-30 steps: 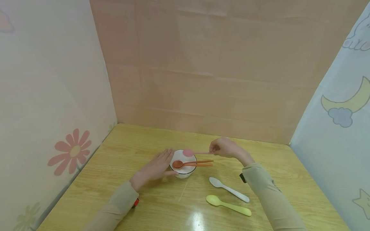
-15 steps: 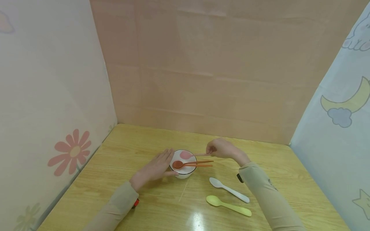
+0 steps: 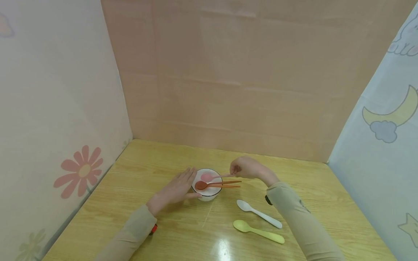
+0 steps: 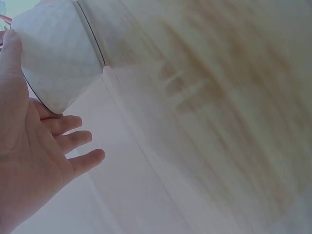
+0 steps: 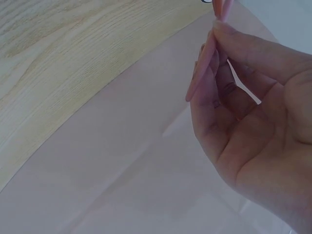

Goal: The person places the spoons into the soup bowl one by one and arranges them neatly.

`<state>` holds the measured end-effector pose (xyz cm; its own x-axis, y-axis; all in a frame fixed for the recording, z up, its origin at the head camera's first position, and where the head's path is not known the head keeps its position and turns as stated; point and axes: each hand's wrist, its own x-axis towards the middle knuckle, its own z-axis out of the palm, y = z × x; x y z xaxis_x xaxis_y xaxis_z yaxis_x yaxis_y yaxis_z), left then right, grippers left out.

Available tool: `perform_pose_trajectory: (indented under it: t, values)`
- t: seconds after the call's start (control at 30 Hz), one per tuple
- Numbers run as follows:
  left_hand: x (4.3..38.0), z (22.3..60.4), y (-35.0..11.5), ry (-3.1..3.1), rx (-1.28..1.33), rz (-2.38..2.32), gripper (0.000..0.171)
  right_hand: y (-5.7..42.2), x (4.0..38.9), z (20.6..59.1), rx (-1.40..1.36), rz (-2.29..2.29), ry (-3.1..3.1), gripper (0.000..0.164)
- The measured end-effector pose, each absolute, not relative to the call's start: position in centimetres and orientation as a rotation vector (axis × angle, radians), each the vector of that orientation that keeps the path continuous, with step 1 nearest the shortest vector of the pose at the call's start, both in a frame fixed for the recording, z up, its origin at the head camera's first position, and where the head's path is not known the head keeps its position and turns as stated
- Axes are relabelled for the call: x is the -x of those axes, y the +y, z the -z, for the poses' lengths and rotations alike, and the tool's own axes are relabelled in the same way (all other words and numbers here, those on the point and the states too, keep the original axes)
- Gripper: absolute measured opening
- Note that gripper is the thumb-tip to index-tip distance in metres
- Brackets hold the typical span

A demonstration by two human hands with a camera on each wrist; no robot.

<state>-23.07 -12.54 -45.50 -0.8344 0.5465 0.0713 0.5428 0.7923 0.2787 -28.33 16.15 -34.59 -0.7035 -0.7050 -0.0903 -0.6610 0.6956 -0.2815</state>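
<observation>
A white bowl [image 3: 206, 197] with a dark rim stands on the table. My left hand [image 3: 177, 185] touches its left side, fingers straight and thumb along the near side. In the left wrist view the bowl [image 4: 58, 53] sits between thumb and index finger, the other fingers spread beside it. My right hand [image 3: 249, 167] pinches the handle end of a pink spoon [image 3: 207, 177], whose head is inside the bowl. An orange spoon [image 3: 201, 185] lies in the bowl, and two orange handles [image 3: 230, 186] stick out over the right rim. The pink handle [image 5: 202, 66] shows between right thumb and fingers.
A white spoon [image 3: 259, 214] and a yellow spoon [image 3: 258, 232] lie on the wooden table [image 3: 176, 235], right of and nearer than the bowl. A pinkish-brown backdrop [image 3: 228, 90] rises behind, with printed side panels [image 3: 58, 90] left and right.
My right hand has moved a little left, bringing the pink spoon's head from the bowl's far rim down into the bowl beside the orange spoon. My left hand has stayed still.
</observation>
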Motion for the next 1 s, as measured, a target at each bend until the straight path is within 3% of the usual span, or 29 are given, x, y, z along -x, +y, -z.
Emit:
perform_pose_trajectory:
  t: [1.0]
  values:
    - [23.2, 45.5, -12.4, 2.99, -0.943, -0.397, 0.094, 14.7, 28.7, 34.9, 1.149, 0.296, 2.664, 0.011]
